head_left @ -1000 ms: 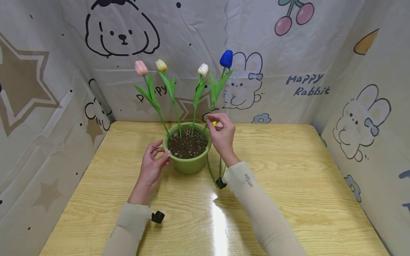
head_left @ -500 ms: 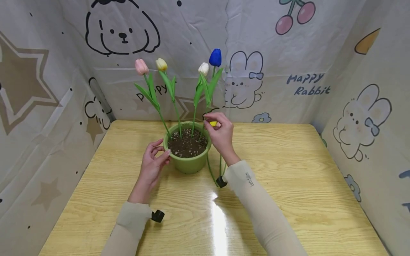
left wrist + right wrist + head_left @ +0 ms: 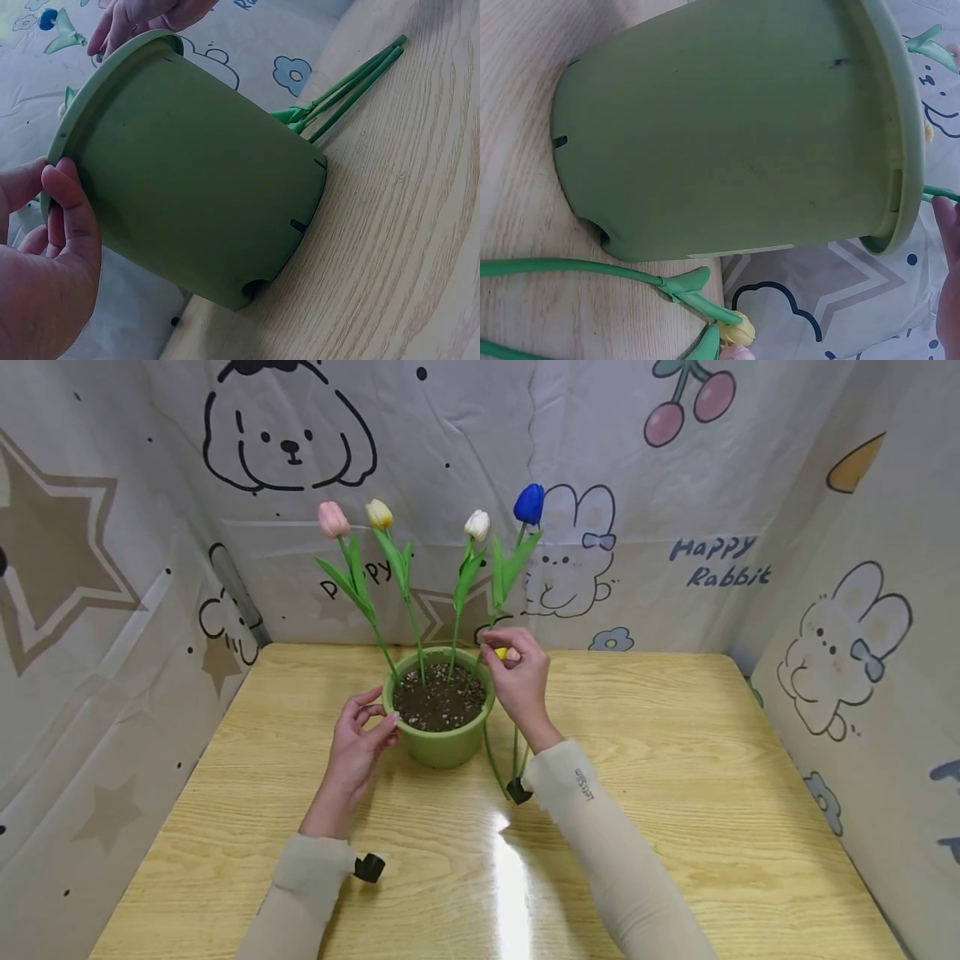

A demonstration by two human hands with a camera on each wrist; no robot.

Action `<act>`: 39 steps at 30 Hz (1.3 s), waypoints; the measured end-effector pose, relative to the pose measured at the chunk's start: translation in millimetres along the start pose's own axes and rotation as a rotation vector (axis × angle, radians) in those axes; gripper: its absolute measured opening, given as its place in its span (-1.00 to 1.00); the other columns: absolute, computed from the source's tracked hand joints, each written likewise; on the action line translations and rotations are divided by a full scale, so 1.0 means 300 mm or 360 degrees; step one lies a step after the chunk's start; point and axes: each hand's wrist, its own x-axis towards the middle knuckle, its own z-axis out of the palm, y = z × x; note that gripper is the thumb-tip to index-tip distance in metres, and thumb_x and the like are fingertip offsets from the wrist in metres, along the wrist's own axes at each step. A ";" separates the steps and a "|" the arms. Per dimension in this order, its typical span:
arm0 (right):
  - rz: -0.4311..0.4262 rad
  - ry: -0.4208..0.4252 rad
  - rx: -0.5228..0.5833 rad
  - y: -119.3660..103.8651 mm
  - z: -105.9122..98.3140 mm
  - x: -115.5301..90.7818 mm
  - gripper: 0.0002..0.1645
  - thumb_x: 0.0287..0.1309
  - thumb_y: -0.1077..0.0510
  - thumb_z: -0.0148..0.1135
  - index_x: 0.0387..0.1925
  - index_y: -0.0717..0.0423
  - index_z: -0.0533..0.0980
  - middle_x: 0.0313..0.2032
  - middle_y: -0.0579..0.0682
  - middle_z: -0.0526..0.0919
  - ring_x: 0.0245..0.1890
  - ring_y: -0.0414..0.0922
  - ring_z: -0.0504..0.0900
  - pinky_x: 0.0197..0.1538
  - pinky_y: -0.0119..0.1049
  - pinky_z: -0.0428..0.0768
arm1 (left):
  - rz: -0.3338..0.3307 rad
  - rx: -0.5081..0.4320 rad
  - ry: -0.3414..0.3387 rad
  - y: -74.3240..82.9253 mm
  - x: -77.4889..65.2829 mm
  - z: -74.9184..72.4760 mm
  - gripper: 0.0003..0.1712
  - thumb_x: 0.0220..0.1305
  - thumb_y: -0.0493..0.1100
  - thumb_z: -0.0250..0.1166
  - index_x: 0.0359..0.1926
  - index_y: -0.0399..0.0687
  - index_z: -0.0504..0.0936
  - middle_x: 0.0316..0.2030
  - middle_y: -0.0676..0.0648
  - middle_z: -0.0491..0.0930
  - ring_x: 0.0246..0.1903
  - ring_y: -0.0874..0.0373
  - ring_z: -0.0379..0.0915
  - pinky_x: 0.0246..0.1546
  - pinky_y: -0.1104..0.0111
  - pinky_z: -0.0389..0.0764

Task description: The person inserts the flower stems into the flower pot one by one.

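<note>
Three tulips (image 3: 395,558), pink, yellow, white, standing in the green pot (image 3: 442,747) on the table (image 3: 675,777). My left hand (image 3: 356,739) grips its left rim; my right hand (image 3: 521,681) pinches the blue tulip (image 3: 516,565) by its stem. Loose tulips (image 3: 686,283) lie beside.

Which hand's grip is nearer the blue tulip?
Right. The right hand has its grip on the stem of the blue tulip; the left hand is farther off, holding the green pot by the left side of its rim.
</note>
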 end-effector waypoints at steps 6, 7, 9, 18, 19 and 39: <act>-0.0030 -0.0019 -0.0067 -0.010 -0.008 0.002 -0.83 0.19 0.58 0.29 -0.17 0.54 0.64 -0.15 0.39 0.62 -0.19 0.23 0.69 -0.24 -0.53 0.74 | -0.0005 -0.0001 0.0002 -0.001 -0.002 0.000 -0.37 0.42 -0.40 0.28 0.42 -0.09 0.30 -0.09 -0.01 0.46 -0.39 0.26 0.62 -0.38 0.55 0.63; -0.0034 -0.0017 -0.0087 -0.012 -0.011 0.004 -0.83 0.18 0.58 0.29 -0.17 0.54 0.64 -0.15 0.39 0.63 -0.20 0.24 0.69 -0.25 -0.55 0.73 | -0.0008 0.0001 0.0001 -0.001 -0.002 0.000 -0.37 0.42 -0.40 0.28 0.42 -0.09 0.30 -0.09 -0.01 0.46 -0.39 0.26 0.62 -0.38 0.55 0.63; -0.0040 -0.0016 -0.0127 -0.016 -0.015 0.008 -0.83 0.18 0.58 0.29 -0.17 0.54 0.64 -0.16 0.38 0.64 -0.21 0.25 0.69 -0.27 -0.57 0.71 | -0.0013 0.0003 0.0000 -0.003 -0.002 -0.001 -0.37 0.42 -0.39 0.29 0.42 -0.09 0.29 -0.09 -0.01 0.46 -0.39 0.26 0.61 -0.38 0.55 0.63; -0.0007 -0.0114 -0.0064 -0.010 -0.023 0.021 -0.83 0.16 0.59 0.30 -0.18 0.53 0.65 -0.15 0.35 0.65 -0.25 0.08 0.70 -0.32 -0.31 0.80 | -0.0012 0.0015 -0.0004 -0.003 -0.005 0.000 -0.36 0.43 -0.38 0.28 0.44 -0.09 0.28 -0.07 -0.02 0.46 -0.38 0.26 0.61 -0.37 0.54 0.62; -0.0002 -0.0115 -0.0056 -0.009 -0.022 0.021 -0.83 0.17 0.59 0.30 -0.18 0.53 0.65 -0.15 0.35 0.65 -0.25 0.07 0.70 -0.31 -0.29 0.80 | -0.0012 0.0015 -0.0005 -0.003 -0.005 0.000 -0.36 0.43 -0.38 0.28 0.44 -0.09 0.28 -0.07 -0.02 0.46 -0.38 0.26 0.61 -0.37 0.55 0.62; 0.0057 -0.0052 -0.0007 0.130 -0.012 -0.002 -0.82 0.18 0.57 0.31 -0.16 0.47 0.66 -0.17 0.30 0.62 -0.21 0.04 0.69 -0.21 -0.14 0.83 | -0.0011 0.0006 -0.0009 -0.005 -0.001 -0.002 -0.35 0.42 -0.38 0.29 0.44 -0.09 0.28 -0.06 -0.05 0.45 -0.37 0.25 0.62 -0.37 0.55 0.63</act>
